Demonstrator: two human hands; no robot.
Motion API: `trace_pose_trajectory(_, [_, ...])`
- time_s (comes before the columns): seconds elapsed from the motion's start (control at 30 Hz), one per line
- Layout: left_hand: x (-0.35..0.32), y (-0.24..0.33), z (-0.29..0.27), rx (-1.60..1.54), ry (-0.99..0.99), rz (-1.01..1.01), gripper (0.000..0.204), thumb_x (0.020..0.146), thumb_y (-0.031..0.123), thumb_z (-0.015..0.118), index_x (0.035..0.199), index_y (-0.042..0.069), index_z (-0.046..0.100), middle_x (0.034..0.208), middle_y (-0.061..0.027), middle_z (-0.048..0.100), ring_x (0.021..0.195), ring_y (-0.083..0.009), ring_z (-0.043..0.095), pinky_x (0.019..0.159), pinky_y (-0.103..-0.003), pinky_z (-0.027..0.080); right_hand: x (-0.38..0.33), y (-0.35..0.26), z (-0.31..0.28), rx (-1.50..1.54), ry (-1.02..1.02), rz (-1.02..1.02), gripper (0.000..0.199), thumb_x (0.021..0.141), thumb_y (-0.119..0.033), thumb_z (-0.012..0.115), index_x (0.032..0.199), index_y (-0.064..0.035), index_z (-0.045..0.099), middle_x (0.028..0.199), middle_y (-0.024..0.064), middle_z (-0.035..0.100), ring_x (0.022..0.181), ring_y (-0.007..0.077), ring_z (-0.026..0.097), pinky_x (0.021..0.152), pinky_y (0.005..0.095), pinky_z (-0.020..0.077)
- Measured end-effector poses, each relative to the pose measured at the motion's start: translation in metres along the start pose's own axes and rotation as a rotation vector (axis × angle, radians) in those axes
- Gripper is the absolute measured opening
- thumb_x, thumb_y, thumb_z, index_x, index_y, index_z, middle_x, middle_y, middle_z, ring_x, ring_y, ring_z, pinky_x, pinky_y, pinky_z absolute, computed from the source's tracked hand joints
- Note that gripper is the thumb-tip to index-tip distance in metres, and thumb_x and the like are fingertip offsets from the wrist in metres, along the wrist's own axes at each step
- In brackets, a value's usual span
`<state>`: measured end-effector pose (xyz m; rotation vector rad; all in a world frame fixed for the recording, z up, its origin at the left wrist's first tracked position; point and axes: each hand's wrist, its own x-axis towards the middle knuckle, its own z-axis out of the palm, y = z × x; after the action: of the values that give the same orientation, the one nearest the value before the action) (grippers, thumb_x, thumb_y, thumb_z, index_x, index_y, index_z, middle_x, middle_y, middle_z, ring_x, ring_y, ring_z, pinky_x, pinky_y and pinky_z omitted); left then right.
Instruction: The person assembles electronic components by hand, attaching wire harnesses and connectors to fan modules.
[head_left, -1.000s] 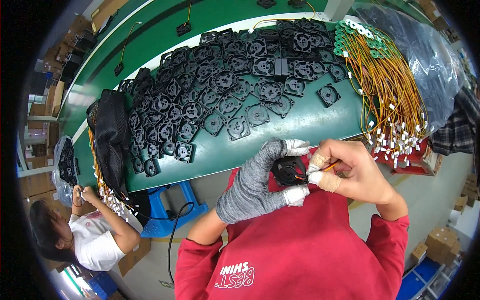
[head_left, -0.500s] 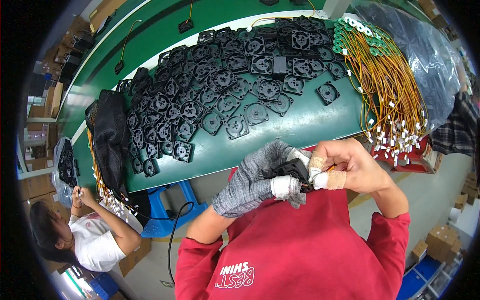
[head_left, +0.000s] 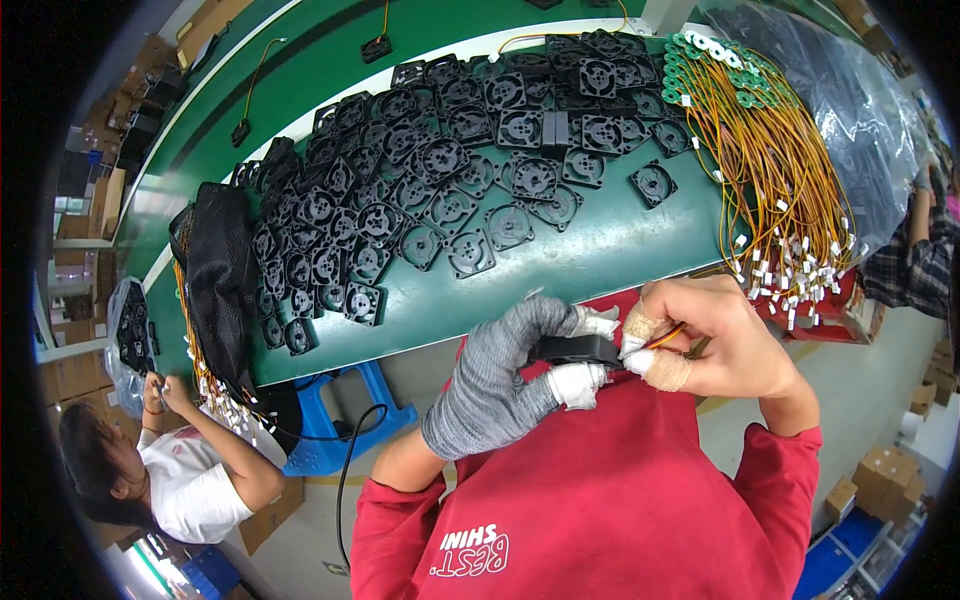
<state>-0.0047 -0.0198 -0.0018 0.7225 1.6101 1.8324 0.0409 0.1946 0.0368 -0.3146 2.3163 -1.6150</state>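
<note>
The left hand, in a grey knit glove with white-wrapped fingertips, grips a black fan housing edge-on between thumb and fingers, in front of the red shirt and just off the near edge of the green bench. The right hand, bare with tan and white tape on its digits, pinches thin orange and dark wires right at the housing's right end. This piece looks part done: the wires are at the housing, but the fingertips hide whether they are seated or routed. Much appears to be left. Dozens of black housings lie heaped on the bench, and those whose faces show have no visible lead. To the right, a thick bundle of orange-brown leads, with green rings at one end and white connectors at the other, seems unused. Beyond the heap, a few black units with leads attached sit spaced out on the green surface, and are probably finished ones.
</note>
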Motion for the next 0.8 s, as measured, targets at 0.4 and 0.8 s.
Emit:
trace_pose_trajectory(0.4, [0.007,-0.002,0.009,1.376,-0.024,0.966,0.029,0.08,0.025,0.05,0.098,0.003,0.055,0.092,-0.0191,0.057,0.079,-0.033,0.06,0.067,-0.037,0.053,-0.004,0.011,0.027,-0.242,0.373,-0.152,0.015,0.073,-0.005,0.062,0.082,0.0004,0.051,0.067,0.0108,0.056,0.051,0.0185,0.056,0.046,0.0281,0.0435])
trace_pose_trajectory(0.8, [0.018,-0.012,-0.005,-0.231,0.141,-0.058,0.032,0.079,0.006,0.062,0.109,0.0,0.052,0.1,-0.0078,0.059,0.086,-0.0135,0.059,0.073,-0.027,0.05,0.013,0.011,0.011,0.537,0.222,0.248,0.009,0.084,-0.01,0.057,0.084,-0.0015,0.056,0.076,-0.0037,0.056,0.069,0.0005,0.048,0.06,0.0164,0.0382])
